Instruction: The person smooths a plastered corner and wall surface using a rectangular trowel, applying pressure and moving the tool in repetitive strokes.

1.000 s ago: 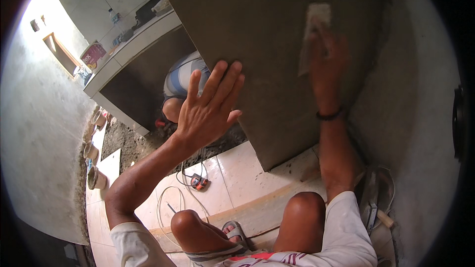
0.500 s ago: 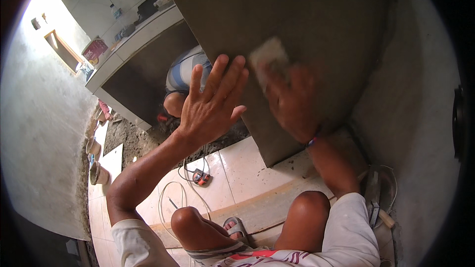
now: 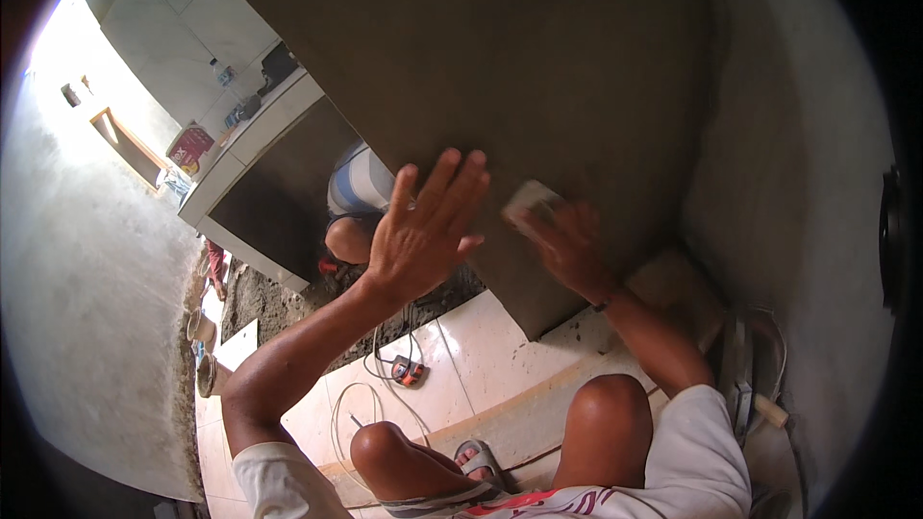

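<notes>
A grey-brown plastered wall panel (image 3: 538, 67) fills the space before me. On its lower part my right hand (image 3: 567, 235) grips a pale, sponge-like pad (image 3: 532, 202), pressed flat to the plaster and slightly blurred. My left hand (image 3: 423, 235) is open beside the panel's left edge, its fingers a little apart and stretched upward. That hand holds nothing; whether its fingertips touch the edge I cannot tell.
Behind the panel another person (image 3: 361, 183) crouches by a tiled counter (image 3: 240, 139). An orange-and-black tape measure (image 3: 407, 371) and a looped cable (image 3: 336, 413) lie on the pale floor tiles. Buckets (image 3: 207, 375) line the left wall. Wooden-handled tools (image 3: 769, 411) rest at right.
My right hand has slid the pad down the plaster toward the panel's lower corner. My left hand stays open by the edge, a little lower. The whole view has shifted slightly.
</notes>
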Demonstrator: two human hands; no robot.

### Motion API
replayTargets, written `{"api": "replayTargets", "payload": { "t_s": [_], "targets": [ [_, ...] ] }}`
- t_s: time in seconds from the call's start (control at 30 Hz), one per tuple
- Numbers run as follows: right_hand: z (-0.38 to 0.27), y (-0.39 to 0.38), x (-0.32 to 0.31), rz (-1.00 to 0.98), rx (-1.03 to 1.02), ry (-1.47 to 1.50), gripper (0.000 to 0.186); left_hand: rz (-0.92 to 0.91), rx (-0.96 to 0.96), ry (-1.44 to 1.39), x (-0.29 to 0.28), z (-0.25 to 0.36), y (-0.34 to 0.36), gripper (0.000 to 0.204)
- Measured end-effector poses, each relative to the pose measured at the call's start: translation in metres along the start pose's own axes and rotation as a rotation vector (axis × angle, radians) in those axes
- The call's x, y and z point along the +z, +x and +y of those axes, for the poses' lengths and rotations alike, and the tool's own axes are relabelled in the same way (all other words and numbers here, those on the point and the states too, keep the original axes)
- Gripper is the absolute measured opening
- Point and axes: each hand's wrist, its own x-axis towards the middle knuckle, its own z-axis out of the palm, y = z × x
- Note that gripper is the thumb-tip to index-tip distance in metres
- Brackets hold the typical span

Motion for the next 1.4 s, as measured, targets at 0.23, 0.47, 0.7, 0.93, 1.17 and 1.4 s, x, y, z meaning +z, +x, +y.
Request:
{"api": "replayTargets", "payload": {
  "t_s": [0.23, 0.47, 0.7, 0.93, 1.17, 1.4],
  "targets": [
    [0.032, 0.070, -0.027, 0.207, 0.106, 0.117, 0.051, -0.031, 0.094, 0.095, -0.005, -0.017, 0.004, 0.074],
    [0.085, 0.223, -0.078, 0.300, -0.095, -0.279, 0.043, 0.092, -0.031, 0.132, -0.033, -0.050, 0.018, 0.076],
    [0.035, 0.298, -0.121, 0.371, 0.143, -0.076, 0.031, 0.234, -0.181, 0.199, -0.065, -0.098, 0.035, 0.074],
    [0.025, 0.168, -0.073, 0.173, -0.101, -0.052, 0.043, 0.359, -0.303, 0.191, -0.075, -0.118, 0.031, 0.073],
    [0.018, 0.213, -0.087, 0.340, -0.035, -0.017, 0.043, 0.502, -0.346, 0.251, -0.095, -0.159, 0.042, 0.070],
    [-0.065, 0.319, -0.107, 0.345, -0.307, -0.211, 0.030, 0.784, -0.432, -0.209, -0.103, -0.191, 0.043, 0.072]
  ]
}}
